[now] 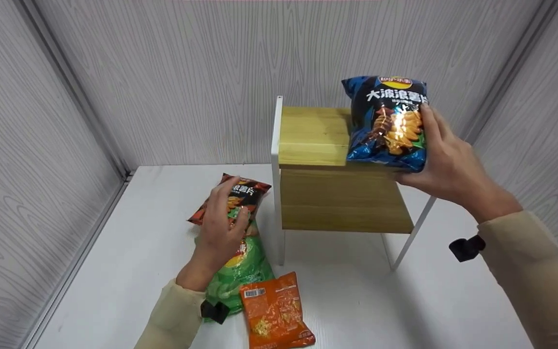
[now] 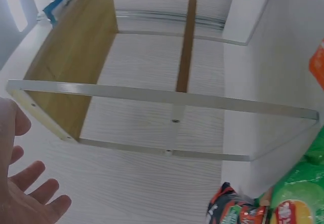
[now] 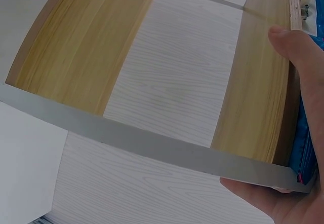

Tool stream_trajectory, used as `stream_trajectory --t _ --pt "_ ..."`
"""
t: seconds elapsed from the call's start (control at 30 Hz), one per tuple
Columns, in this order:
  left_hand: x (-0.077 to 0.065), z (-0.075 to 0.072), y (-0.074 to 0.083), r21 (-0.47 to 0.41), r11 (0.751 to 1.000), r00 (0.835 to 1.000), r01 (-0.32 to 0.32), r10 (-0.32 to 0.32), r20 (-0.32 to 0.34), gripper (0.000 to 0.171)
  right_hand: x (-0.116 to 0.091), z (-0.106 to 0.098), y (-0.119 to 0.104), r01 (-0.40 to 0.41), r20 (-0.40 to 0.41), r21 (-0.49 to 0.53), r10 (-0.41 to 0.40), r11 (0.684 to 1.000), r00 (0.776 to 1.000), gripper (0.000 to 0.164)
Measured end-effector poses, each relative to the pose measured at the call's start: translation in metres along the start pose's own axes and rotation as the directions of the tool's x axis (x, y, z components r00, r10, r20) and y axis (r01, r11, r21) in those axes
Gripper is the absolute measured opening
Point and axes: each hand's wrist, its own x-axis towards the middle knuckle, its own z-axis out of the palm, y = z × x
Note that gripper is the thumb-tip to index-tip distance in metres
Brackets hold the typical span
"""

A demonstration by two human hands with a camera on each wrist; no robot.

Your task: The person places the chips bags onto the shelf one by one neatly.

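Observation:
My right hand [image 1: 458, 165] grips the right side of a blue and black bag of potato chips [image 1: 388, 123]. The bag stands upright on the top board of a small two-tier shelf [image 1: 314, 128], toward its right end. In the right wrist view, the thumb reaches under the board's edge, with a strip of the blue bag [image 3: 304, 138] beside the hand. My left hand [image 1: 216, 230] hovers with spread, loosely bent fingers, holding nothing. Behind it, partly covered, lie a red and black chip bag [image 1: 254, 190] and a green chip bag [image 1: 255, 261].
An orange snack bag [image 1: 276, 310] lies against the green one near the front. The shelf has a wooden lower board [image 1: 342, 203] and a white metal frame [image 1: 276, 140]. Everything stands on a white table [image 1: 158, 208] enclosed by wood-grain panels [image 1: 187, 87].

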Motion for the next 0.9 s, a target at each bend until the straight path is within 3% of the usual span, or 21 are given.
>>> stream_trajectory --t 0.27,0.43,0.53,0.67,0.8,0.9 --pt "-0.03 0.018 -0.022 -0.007 0.995 0.989 0.1 -0.099 0.114 0.05 0.0 0.0 -0.003 -0.009 -0.002 0.017 0.009 1.0 1.0 0.124" --pt "-0.05 0.025 -0.031 0.011 0.988 0.965 0.154 -0.153 0.211 0.051 0.002 0.002 -0.005 -0.007 0.005 0.016 0.007 1.0 1.0 0.124" --pt "-0.061 0.031 -0.036 0.033 0.981 0.941 0.19 -0.192 0.278 0.055 0.004 0.002 -0.005 0.008 0.003 0.015 -0.008 1.0 1.0 0.124" --pt "-0.072 0.038 -0.038 0.074 0.957 0.875 0.279 -0.285 0.392 0.062 0.003 0.001 -0.003 0.016 -0.004 0.022 -0.016 1.0 1.0 0.124" --pt "-0.082 0.046 -0.038 0.119 0.934 0.785 0.338 -0.349 0.512 0.073 0.001 0.0 -0.001 0.002 0.004 0.026 -0.002 1.0 1.0 0.124" --pt "-0.092 0.053 -0.039 0.173 0.917 0.707 0.358 -0.388 0.592 0.086 0.0 0.0 0.0 -0.002 0.013 0.023 0.001 1.0 1.0 0.124"
